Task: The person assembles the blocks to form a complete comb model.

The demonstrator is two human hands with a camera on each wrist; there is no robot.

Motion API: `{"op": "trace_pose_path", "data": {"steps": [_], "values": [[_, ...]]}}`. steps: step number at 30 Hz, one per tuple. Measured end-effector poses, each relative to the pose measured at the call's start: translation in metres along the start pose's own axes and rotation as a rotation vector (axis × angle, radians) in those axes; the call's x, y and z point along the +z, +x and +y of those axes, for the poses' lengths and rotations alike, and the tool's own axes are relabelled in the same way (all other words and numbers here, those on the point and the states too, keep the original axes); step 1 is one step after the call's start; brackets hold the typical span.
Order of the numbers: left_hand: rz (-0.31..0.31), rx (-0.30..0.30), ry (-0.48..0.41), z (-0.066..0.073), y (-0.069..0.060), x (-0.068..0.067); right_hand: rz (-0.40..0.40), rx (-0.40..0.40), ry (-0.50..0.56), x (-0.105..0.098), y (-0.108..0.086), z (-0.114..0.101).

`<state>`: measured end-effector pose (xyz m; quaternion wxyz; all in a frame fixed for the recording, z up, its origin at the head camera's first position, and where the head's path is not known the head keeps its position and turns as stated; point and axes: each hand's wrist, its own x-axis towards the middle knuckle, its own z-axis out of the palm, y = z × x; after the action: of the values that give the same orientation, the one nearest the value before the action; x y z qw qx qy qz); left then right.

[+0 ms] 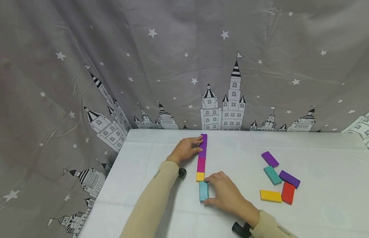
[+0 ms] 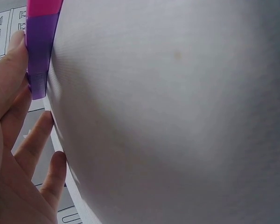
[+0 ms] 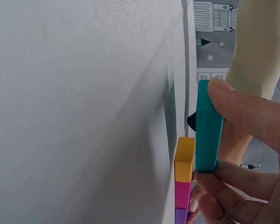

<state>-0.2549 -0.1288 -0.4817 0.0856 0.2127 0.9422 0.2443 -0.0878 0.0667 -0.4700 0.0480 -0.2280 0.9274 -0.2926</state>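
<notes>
- Teal block (image 1: 203, 191) in my right hand (image 1: 227, 195): thumb at its near end, fingertips at its far end, the fingers parted only by its length. It seems lifted off the tabletop (image 1: 330, 165), close by the near end of the row.
- Done, as I judge it: a straight row running away from me, with a yellow block (image 1: 200, 177) nearest, then a magenta block (image 1: 201, 165), then a purple stretch (image 1: 204, 145); one block or two, I cannot tell.
- My left hand (image 1: 184, 149) is at the far end, fingers loosely spread, thumb and fingertips touching the purple, perhaps steadying it.
- In hand: likely adding the teal to the row; it isn't set down yet.
- Left over, to the right: a loose purple block (image 1: 270, 159), a second teal (image 1: 272, 175), another purple (image 1: 289, 179), a red block (image 1: 288, 193) and a loose yellow block (image 1: 270, 196). Probably these remain to be lined up.
</notes>
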Motion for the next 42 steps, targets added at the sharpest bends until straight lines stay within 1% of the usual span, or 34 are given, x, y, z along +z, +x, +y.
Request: {"op": "trace_pose_path", "data": {"steps": [7,12,17,22,25,32,42], "values": [[0.007,0.009,0.005,-0.002,0.001,0.001,0.006,-0.054,-0.034,0.006,0.005,-0.004],[0.009,0.010,0.011,-0.002,0.001,0.001,-0.028,-0.042,-0.066,0.012,0.008,-0.007],[0.007,0.006,0.008,0.000,0.000,0.001,-0.041,-0.026,-0.093,0.013,0.008,-0.008],[0.010,-0.008,-0.001,0.000,0.000,0.002,-0.013,-0.038,-0.114,0.012,0.003,-0.009],[0.010,-0.009,0.000,-0.001,0.000,0.002,0.017,-0.057,-0.117,0.012,0.001,-0.011],[0.009,-0.001,0.009,-0.001,-0.001,0.000,0.053,-0.060,-0.153,0.015,0.001,-0.014],[0.005,0.016,0.009,-0.001,0.001,0.001,0.068,-0.044,-0.157,0.017,0.004,-0.013]]}}
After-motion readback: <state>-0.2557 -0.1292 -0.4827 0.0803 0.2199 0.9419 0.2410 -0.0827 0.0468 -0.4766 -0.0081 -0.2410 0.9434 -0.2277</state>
